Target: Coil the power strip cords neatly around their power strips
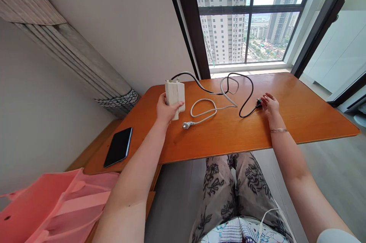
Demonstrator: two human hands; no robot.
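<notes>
My left hand (165, 111) is wrapped round two white power strips (172, 93), held upright side by side above the table's left part. Their socket faces cannot be made out. A black cord (252, 87) and a white cord (215, 110) run from their tops and cross in loose loops on the table. At the black cord's end, the fingers of my right hand (270, 105) close on a black plug (259, 103), partly hidden by them. The white plug (188, 125) lies loose on the wood, just right of my left wrist.
The orange-brown wooden table (228, 136) stands against the window (251, 8). A dark phone (118, 147) lies at its left end. Below that corner is a pink bag (51, 201). A tied grey curtain (85, 60) hangs at the left wall.
</notes>
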